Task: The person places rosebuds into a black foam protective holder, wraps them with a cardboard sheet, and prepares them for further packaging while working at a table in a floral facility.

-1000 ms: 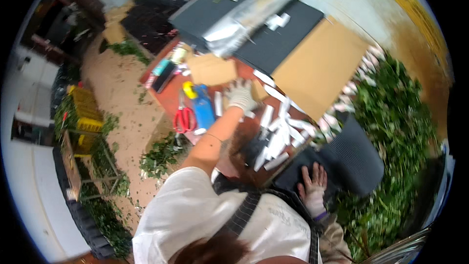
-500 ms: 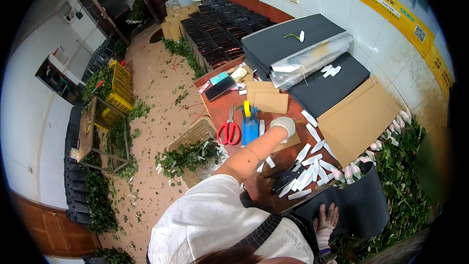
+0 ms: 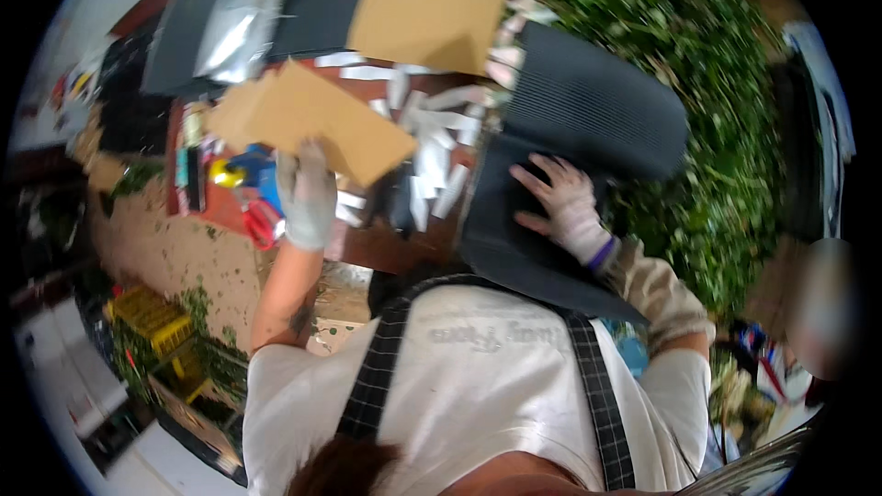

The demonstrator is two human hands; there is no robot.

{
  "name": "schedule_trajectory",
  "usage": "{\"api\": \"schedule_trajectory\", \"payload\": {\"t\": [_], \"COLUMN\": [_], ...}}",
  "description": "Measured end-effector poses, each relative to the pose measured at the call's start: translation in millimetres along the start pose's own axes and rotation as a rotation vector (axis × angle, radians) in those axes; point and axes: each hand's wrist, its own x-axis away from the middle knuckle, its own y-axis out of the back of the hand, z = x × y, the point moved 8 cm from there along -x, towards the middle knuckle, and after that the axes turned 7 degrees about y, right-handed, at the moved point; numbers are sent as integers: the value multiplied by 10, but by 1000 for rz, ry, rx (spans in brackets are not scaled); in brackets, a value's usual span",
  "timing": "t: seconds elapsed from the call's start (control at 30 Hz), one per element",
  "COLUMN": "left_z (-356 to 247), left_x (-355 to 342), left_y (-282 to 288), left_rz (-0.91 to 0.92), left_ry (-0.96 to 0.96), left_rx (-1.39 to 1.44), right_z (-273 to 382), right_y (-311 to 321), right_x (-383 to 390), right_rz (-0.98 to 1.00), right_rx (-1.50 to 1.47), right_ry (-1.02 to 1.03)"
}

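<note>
My gloved left hand [image 3: 306, 197] grips a tan cardboard sheet [image 3: 326, 115], raised over the red table [image 3: 377, 255]. Just left of it are a blue tape dispenser [image 3: 257, 170] with yellow roll and red-handled scissors [image 3: 259, 228]. My gloved right hand [image 3: 560, 202] rests with spread fingers on a black ribbed sheet [image 3: 593, 115], curved over the table's right part. Pale pink rose heads [image 3: 505, 55] show beyond that sheet. White strips [image 3: 432, 152] lie scattered between my hands.
A large tan board [image 3: 432, 0], dark boards [image 3: 322, 5] and a clear plastic roll [image 3: 239, 28] lie at the back. Piled green stems and leaves [image 3: 661, 37] fill the right. Yellow crates [image 3: 152, 317] stand lower left, on a floor strewn with leaves [image 3: 184, 257].
My left hand has lifted a cardboard sheet off the table and moved back toward me with it. The view has swung to the right; my right hand stays on the black sheet.
</note>
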Motion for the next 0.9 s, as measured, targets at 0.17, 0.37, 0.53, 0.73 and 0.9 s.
{"api": "schedule_trajectory", "payload": {"t": [0.17,0.37,0.53,0.73,0.9], "left_z": [781,1526,1499,1377,1511], "left_x": [428,351,330,399,427], "left_y": [-1487,-1571,-1565,-1237,-1094], "left_rz": [815,826,775,449,425], "left_ry": [15,321,135,139,365], "left_rx": [-691,-968,-1212,-885,-926], "right_z": [-152,-219,150,109,92], "right_y": [-200,123,221,-149,-136], "right_x": [74,300,79,-24,-49], "right_rz": [216,-227,-190,-27,43], "right_rx": [52,-252,-109,-73,-65], "right_ry": [-92,59,8,94,99]}}
